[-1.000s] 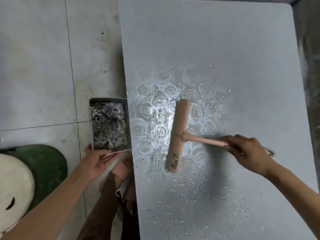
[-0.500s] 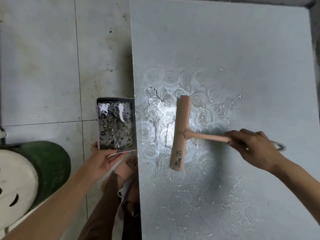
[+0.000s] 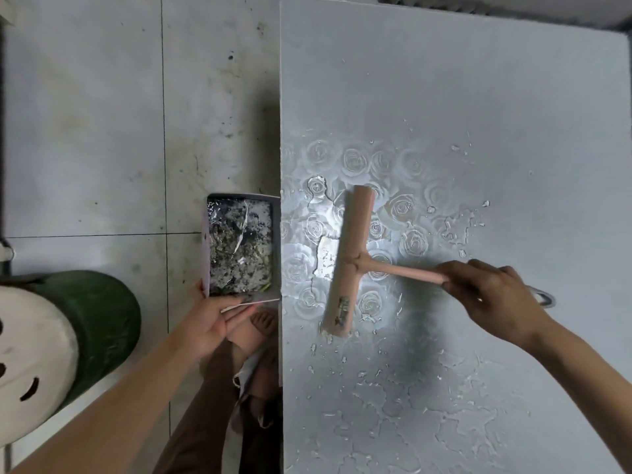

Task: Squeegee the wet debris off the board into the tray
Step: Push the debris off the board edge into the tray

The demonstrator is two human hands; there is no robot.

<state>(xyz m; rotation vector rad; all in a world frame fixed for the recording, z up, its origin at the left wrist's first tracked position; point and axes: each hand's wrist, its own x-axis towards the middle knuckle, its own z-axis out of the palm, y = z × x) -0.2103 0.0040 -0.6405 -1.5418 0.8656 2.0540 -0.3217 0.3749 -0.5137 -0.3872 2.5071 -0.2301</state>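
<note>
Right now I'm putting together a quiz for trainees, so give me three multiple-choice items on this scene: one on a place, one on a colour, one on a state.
1. Where is the tray relative to the board?
A on top of it; B under its far end; C beside its left edge.
2. The squeegee is:
A green; B pink; C black.
3. The right hand:
A grips the squeegee handle; B lies flat on the board; C holds the tray.

Answers: 1 C, the left hand holds it alongside that edge. 2 B, head and handle are both pale pink. 3 A, its fingers curl round the handle.
</note>
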